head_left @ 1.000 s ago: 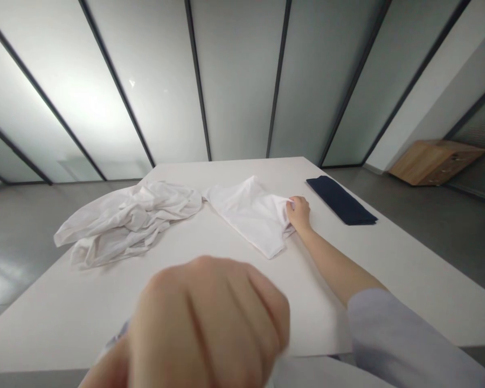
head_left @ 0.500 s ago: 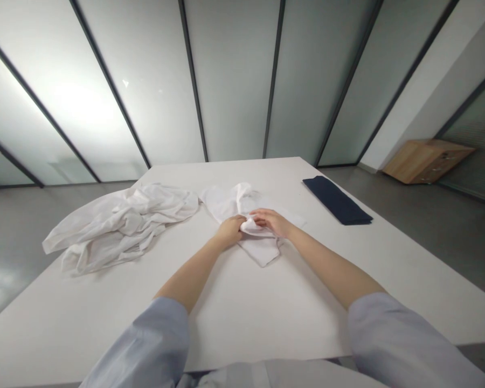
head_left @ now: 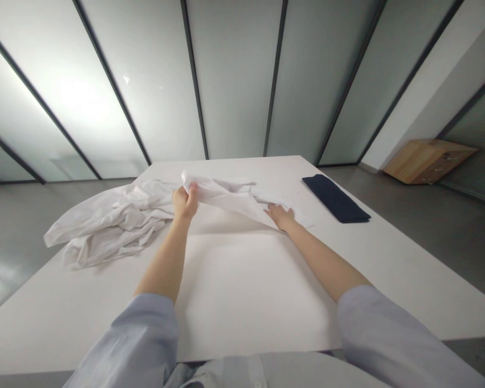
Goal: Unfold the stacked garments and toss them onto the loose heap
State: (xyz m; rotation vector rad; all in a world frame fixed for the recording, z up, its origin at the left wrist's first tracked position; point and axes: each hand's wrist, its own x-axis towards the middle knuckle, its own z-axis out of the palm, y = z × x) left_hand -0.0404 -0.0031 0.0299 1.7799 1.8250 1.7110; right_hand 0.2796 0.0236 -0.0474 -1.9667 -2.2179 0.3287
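A white garment (head_left: 226, 196) hangs stretched between my two hands above the white table (head_left: 242, 291). My left hand (head_left: 185, 201) is closed on its upper left edge and holds that end lifted off the table. My right hand (head_left: 281, 216) lies on the garment's right end near the table top, fingers mostly flat and partly under the cloth. Both my forearms are bare below light blue sleeves.
A crumpled pile of white clothes (head_left: 109, 218) lies on the table's left side. A folded dark navy cloth (head_left: 334, 198) lies at the far right of the table. A wooden cabinet (head_left: 426, 159) stands on the floor at the right; glass panels behind.
My left hand came from close to the camera to the white garment, took hold of it and lifted one end up and to the left. The garment went from folded to stretched out.
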